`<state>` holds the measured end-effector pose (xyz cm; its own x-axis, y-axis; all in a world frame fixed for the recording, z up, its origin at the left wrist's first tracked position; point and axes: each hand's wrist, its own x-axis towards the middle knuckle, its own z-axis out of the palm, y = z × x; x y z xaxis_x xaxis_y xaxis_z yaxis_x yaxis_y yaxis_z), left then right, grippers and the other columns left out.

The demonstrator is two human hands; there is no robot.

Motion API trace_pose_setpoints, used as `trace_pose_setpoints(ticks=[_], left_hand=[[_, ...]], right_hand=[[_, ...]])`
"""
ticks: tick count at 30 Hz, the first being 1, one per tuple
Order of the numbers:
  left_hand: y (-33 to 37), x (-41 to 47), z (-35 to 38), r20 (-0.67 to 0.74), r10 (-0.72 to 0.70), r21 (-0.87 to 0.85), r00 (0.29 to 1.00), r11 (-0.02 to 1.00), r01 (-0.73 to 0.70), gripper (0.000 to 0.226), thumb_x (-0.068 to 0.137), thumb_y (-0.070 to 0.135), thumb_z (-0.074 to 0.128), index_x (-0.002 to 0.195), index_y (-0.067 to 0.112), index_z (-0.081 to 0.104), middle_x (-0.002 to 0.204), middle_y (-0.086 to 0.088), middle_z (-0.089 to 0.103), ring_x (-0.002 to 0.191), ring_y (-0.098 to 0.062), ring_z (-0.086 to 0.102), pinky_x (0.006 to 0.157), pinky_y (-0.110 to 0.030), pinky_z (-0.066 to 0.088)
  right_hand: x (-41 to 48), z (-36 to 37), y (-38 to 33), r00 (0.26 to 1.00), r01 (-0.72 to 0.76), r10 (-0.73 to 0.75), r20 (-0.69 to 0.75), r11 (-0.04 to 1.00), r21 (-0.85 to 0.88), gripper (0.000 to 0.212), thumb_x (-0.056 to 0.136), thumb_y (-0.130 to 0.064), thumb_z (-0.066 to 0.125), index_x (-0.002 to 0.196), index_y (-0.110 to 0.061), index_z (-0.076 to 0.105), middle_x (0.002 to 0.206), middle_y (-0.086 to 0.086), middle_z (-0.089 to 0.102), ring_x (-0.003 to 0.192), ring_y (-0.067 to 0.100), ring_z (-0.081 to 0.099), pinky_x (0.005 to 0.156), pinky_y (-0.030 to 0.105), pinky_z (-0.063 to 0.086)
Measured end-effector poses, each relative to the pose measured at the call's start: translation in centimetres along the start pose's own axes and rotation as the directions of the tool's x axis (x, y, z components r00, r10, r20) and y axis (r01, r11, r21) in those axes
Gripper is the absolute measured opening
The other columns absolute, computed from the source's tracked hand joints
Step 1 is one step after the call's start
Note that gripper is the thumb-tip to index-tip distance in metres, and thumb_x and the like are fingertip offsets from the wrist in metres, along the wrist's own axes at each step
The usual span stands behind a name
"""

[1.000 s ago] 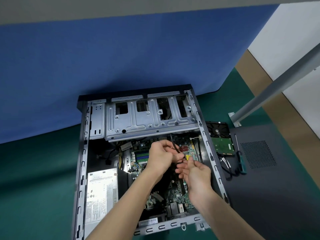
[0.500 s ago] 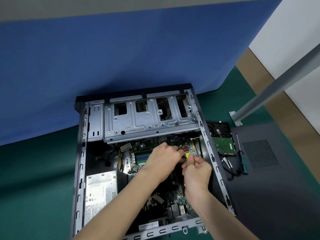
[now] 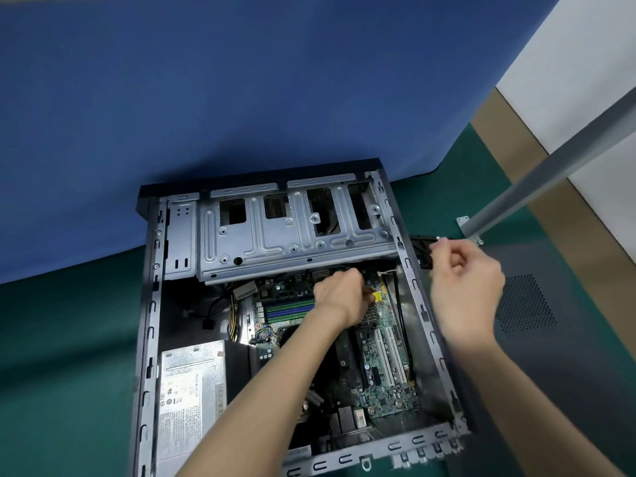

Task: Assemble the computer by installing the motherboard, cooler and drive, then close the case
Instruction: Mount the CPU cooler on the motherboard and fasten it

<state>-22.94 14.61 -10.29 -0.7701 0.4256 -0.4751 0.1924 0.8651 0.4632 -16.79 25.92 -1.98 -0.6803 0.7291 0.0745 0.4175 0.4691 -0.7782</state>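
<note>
**A:** From the head camera, where are the edges?

**B:** The computer case (image 3: 150,339) lies open on its side on the green mat (image 3: 69,356), with its far end against the blue backdrop (image 3: 241,98). The drive cage (image 3: 292,235) spans the far end and overhangs the top edge of the motherboard (image 3: 382,366). The power supply (image 3: 192,387) fills the near left corner. A dark gap runs between it and the board, and the left forearm crosses that gap.

**A:** And outside the case?

**B:** The right rail (image 3: 421,304) separates the two hands. Just beyond it lies the hard drive (image 3: 420,251), mostly hidden by the right hand. The side panel (image 3: 526,304) lies flat further right, vent upward. The foot of a metal leg (image 3: 550,166) stands near the panel's far corner.

**A:** The hands?

**B:** The left hand (image 3: 340,294) is inside the case, low over the board under the cage's edge. Its fingers are curled, with the tips at a yellow connector (image 3: 377,297). I cannot tell what they pinch, if anything. The right hand (image 3: 464,287) hovers outside the rail above the drive, blurred, with its fingers loosely curled. I cannot tell whether it holds anything.
</note>
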Motion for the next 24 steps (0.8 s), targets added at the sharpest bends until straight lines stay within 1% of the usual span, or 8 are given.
trace_pose_setpoints(ticks=[2, 4, 6, 7, 9, 14, 20, 24], left_hand=[[0.4, 1.0, 0.5, 0.062, -0.082, -0.056, 0.995, 0.995, 0.085, 0.027, 0.087, 0.039, 0.062, 0.108, 0.022, 0.064, 0.109, -0.001, 0.066, 0.106, -0.024, 0.059, 0.087, -0.032, 0.045], [0.4, 1.7, 0.8, 0.117, -0.145, -0.102, 0.982, 0.982, 0.157, 0.027, 0.084, 0.037, 0.066, 0.107, 0.023, 0.066, 0.107, 0.001, 0.069, 0.104, -0.022, 0.063, 0.091, -0.032, 0.048], [0.3, 2.2, 1.1, 0.156, -0.185, -0.154, 0.97, 0.966, 0.209, 0.028, 0.082, 0.038, 0.069, 0.106, 0.024, 0.067, 0.106, 0.001, 0.069, 0.1, -0.021, 0.065, 0.092, -0.033, 0.05], [0.3, 2.4, 1.2, 0.164, -0.195, -0.17, 0.967, 0.96, 0.222, 0.029, 0.082, 0.039, 0.069, 0.106, 0.024, 0.067, 0.107, 0.002, 0.069, 0.1, -0.019, 0.065, 0.092, -0.033, 0.05], [0.3, 2.6, 1.3, 0.166, -0.211, -0.194, 0.963, 0.951, 0.241, 0.031, 0.081, 0.044, 0.069, 0.107, 0.026, 0.067, 0.107, 0.003, 0.069, 0.102, -0.018, 0.064, 0.092, -0.031, 0.049], [0.8, 3.0, 1.2, 0.17, -0.193, -0.227, 0.966, 0.946, 0.229, 0.023, 0.086, 0.041, 0.065, 0.102, 0.026, 0.068, 0.109, 0.004, 0.068, 0.107, -0.015, 0.06, 0.094, -0.026, 0.045], [1.6, 3.7, 0.9, 0.26, -0.17, -0.137, 0.951, 0.968, 0.211, 0.036, 0.095, 0.033, 0.053, 0.127, 0.019, 0.056, 0.13, -0.001, 0.057, 0.121, -0.02, 0.051, 0.103, -0.033, 0.04], [1.7, 4.0, 0.5, 0.284, -0.145, -0.169, 0.948, 0.965, 0.199, 0.038, 0.094, 0.027, 0.055, 0.128, 0.009, 0.055, 0.131, -0.01, 0.056, 0.121, -0.027, 0.051, 0.104, -0.039, 0.04]], right_hand=[[2.0, 0.4, 1.0, 0.998, 0.0, 0.004, 0.061, 0.998, -0.058, 0.034, 0.099, -0.024, 0.047, 0.078, -0.005, 0.066, 0.057, 0.011, 0.061, 0.059, 0.032, 0.057, 0.066, 0.037, 0.047], [2.5, 1.2, 2.0, 0.991, 0.032, -0.018, 0.129, 0.994, -0.107, 0.037, 0.099, -0.022, 0.047, 0.071, -0.004, 0.064, 0.053, 0.009, 0.058, 0.054, 0.03, 0.053, 0.062, 0.037, 0.045], [2.3, 1.9, 2.6, 0.984, 0.065, -0.041, 0.175, 0.989, -0.132, 0.046, 0.098, -0.023, 0.047, 0.054, -0.014, 0.048, 0.041, -0.005, 0.042, 0.045, 0.018, 0.038, 0.052, 0.034, 0.032], [2.1, 2.2, 2.7, 0.98, 0.069, -0.043, 0.193, 0.989, -0.132, 0.05, 0.099, -0.024, 0.046, 0.05, -0.018, 0.037, 0.038, -0.006, 0.034, 0.043, 0.015, 0.032, 0.05, 0.033, 0.026], [2.2, 2.6, 2.8, 0.975, 0.066, -0.037, 0.218, 0.99, -0.127, 0.053, 0.1, -0.031, 0.044, 0.05, -0.019, 0.029, 0.04, -0.005, 0.031, 0.045, 0.016, 0.029, 0.05, 0.034, 0.022], [2.2, 2.7, 2.7, 0.97, 0.063, -0.026, 0.24, 0.987, -0.15, 0.054, 0.101, -0.036, 0.041, 0.052, -0.017, 0.03, 0.044, -0.001, 0.034, 0.048, 0.018, 0.032, 0.055, 0.034, 0.023], [2.2, 2.7, 2.9, 0.968, 0.077, -0.035, 0.248, 0.984, -0.163, 0.054, 0.102, -0.037, 0.039, 0.052, -0.017, 0.031, 0.043, -0.001, 0.034, 0.046, 0.018, 0.032, 0.053, 0.035, 0.023], [2.2, 2.9, 3.0, 0.967, 0.08, -0.037, 0.251, 0.983, -0.165, 0.054, 0.102, -0.036, 0.039, 0.052, -0.017, 0.031, 0.044, -0.002, 0.034, 0.047, 0.019, 0.032, 0.052, 0.034, 0.023]])
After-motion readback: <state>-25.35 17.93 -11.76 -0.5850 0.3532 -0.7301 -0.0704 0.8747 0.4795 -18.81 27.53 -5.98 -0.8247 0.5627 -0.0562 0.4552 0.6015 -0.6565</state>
